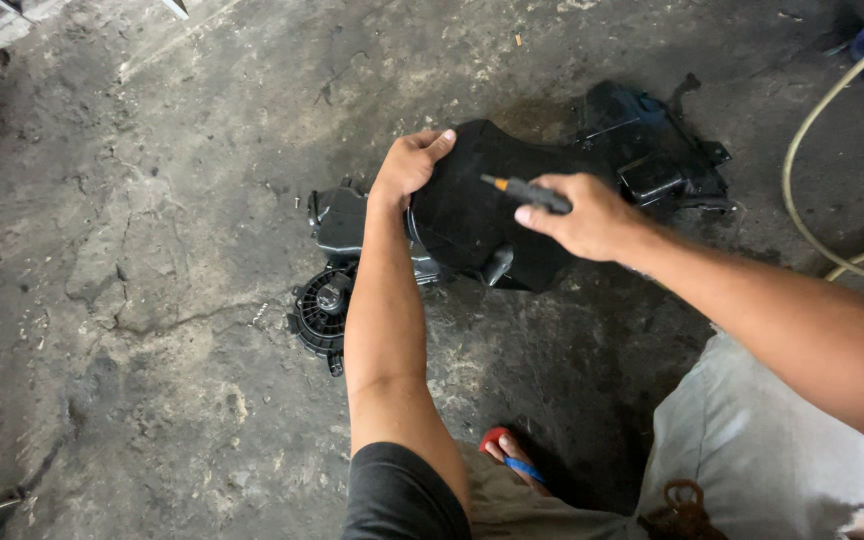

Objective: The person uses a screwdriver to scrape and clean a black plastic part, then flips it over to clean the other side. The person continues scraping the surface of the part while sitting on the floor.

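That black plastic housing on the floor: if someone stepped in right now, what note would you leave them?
Left hand: grips the top edge of the black housing cover, holding it tilted up.
Right hand: closed on a small tool with an orange tip, pointed at the cover.
Blower fan unit lies on the concrete floor below the cover; another black housing part lies behind it.
Done: the cover is lifted clear of the floor.
Left: cannot tell from this view.

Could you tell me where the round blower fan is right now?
The round blower fan lies on the concrete floor, just left of the left forearm, below the black housing.
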